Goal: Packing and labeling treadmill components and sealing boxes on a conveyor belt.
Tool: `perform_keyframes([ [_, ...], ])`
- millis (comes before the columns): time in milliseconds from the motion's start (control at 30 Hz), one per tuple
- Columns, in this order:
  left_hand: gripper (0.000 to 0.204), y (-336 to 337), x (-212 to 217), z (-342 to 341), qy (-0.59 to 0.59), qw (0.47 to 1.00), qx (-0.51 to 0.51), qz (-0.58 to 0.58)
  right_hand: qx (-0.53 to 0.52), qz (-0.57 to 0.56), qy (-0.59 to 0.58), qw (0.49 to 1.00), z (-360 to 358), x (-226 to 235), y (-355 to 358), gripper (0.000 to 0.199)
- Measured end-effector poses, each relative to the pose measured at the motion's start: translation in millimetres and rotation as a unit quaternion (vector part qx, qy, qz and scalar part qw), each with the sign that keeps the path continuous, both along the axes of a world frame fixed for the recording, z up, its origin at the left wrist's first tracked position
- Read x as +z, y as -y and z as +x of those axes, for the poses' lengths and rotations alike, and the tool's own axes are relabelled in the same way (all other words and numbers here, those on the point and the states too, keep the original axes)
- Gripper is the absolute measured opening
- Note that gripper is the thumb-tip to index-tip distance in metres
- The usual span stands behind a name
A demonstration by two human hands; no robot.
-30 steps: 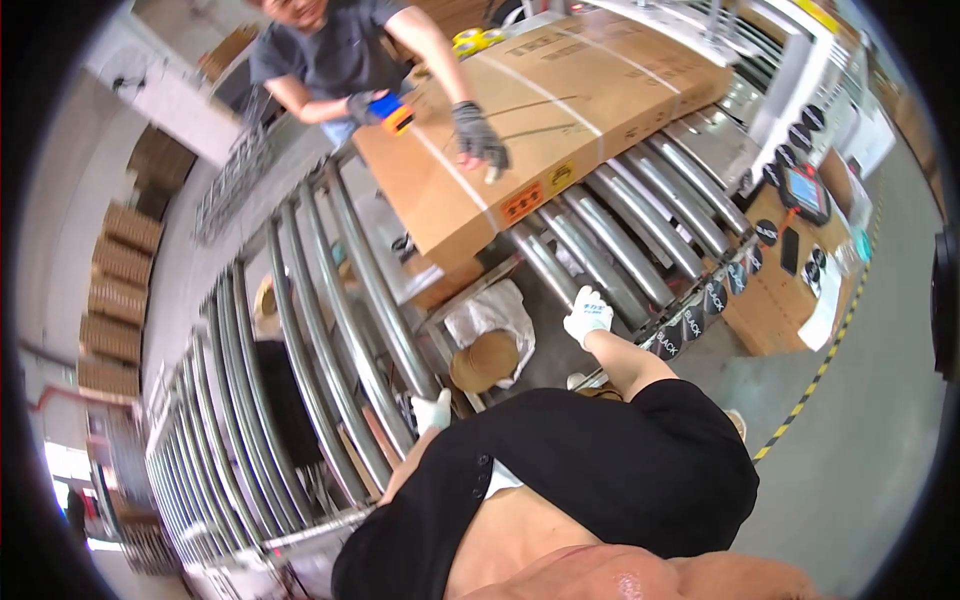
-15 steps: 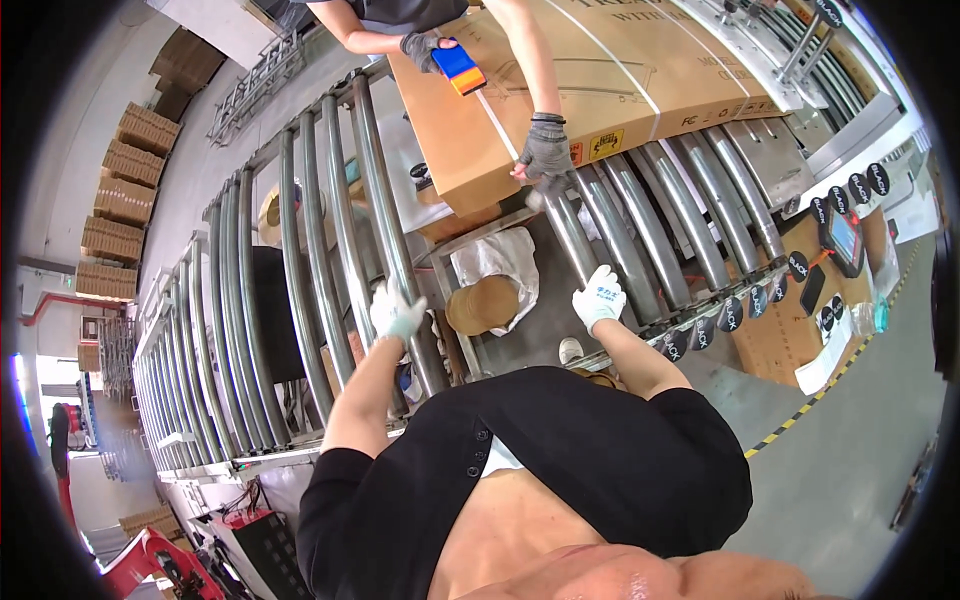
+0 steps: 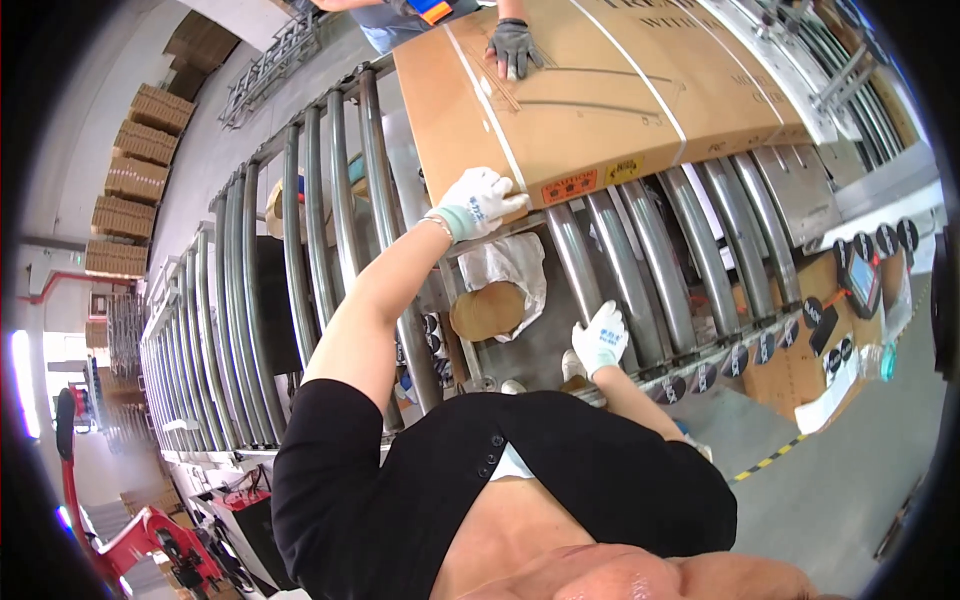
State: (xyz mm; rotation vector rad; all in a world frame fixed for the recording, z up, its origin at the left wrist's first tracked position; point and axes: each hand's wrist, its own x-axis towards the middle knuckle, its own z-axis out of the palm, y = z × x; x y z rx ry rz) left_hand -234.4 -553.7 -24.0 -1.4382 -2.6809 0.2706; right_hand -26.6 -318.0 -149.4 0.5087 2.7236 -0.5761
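A large brown carton (image 3: 600, 90) bound with white straps lies on the metal rollers ahead of me. My left hand (image 3: 478, 204), in a white glove, reaches to its near left edge. The fingers curl in at the lower end of a white packing strap (image 3: 490, 110); how firmly they hold it is partly hidden. Beside the near end of a roller (image 3: 572, 250) rests my right hand (image 3: 602, 338), also white-gloved, thumb apart from the fingers and nothing in it. Across the carton, a co-worker's grey-gloved hand (image 3: 514, 48) lies on its top.
The co-worker also has a blue and orange handheld device (image 3: 432, 10). More rollers (image 3: 330, 230) run off to the left. Below a gap between them is a round brown piece (image 3: 487, 311) on white plastic. A rail with round black labels (image 3: 735, 360) borders the right side.
My left hand has moved from above the rollers forward to the carton's edge. My right hand stays near the roller end, slightly lower. The co-worker's hand has gone from the near edge onto the top.
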Motion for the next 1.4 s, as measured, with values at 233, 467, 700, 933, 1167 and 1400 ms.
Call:
perform_keyframes([
  [233, 0.026, 6.9, -14.6, -16.1, 0.014, 0.999, -0.002, 0.053, -0.007, 0.014, 0.004, 1.000, -3.7, 3.3, 2.2, 0.079],
  [467, 0.038, 14.3, -25.0, -23.5, 0.010, 0.994, -0.028, 0.108, 0.003, -0.056, 0.002, 0.998, -18.8, -16.9, -4.6, 0.081],
  [700, 0.039, 18.5, -31.0, -22.2, 0.008, 0.994, -0.010, 0.107, 0.206, -0.103, -0.309, 0.923, -90.9, 14.8, 55.1, 0.060],
  [933, 0.040, 11.0, -27.9, -27.1, 0.013, 0.995, -0.027, 0.098, 0.079, -0.444, 0.040, 0.892, -151.7, -120.8, 141.0, 0.041],
  [1167, 0.028, 13.9, -36.4, -27.9, -0.010, 0.991, -0.017, 0.131, -0.224, -0.723, 0.064, 0.650, -198.9, -173.6, 156.1, 0.041],
  [1400, 0.034, 12.6, -42.5, -33.7, -0.008, 0.991, -0.036, 0.125, -0.314, -0.841, 0.100, 0.429, -204.5, -174.2, 145.9, 0.041],
])
